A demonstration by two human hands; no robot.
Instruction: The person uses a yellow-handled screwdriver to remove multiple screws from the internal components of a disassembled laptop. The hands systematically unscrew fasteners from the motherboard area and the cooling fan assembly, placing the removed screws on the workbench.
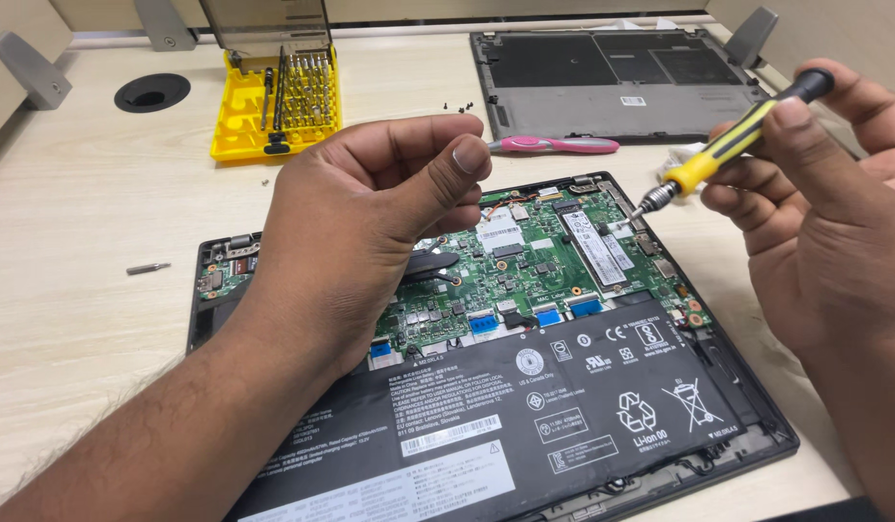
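Yellow and black mark the handle of the screwdriver (733, 140) that the right hand (824, 213) pinches between thumb and fingers, its cap end up by the fingertips and its metal tip slanting down to the upper right part of the laptop's green circuit board (525, 266), just beside the long narrow card (598, 246) seated there. Held at that slant, the tip seems meant to meet a small screw while the wrist stays off the board.

The left hand (370, 222) hovers over the left half of the board with the fingers curled in and the thumb pressed against the forefinger; it looks like a pinch on something tiny, though what, if anything, sits between them cannot be made out.

The opened laptop (757, 425) lies flat on the pale wooden bench (80, 203), underside up, its wide black battery (525, 406) nearest the person and the board beyond it, between the two hands. Its grey bottom cover (612, 82) rests further back, out of the way, well apart from both hands. A pink-handled tool (558, 145) lies between cover and laptop, close behind the left thumb. To the back left stands a yellow bit case (278, 101) with its lid raised, bits upright and ready to pick. A loose bit (147, 268) lies alone on the bench left of the laptop, and a few small dark screws (462, 107) sit near the cover's corner.
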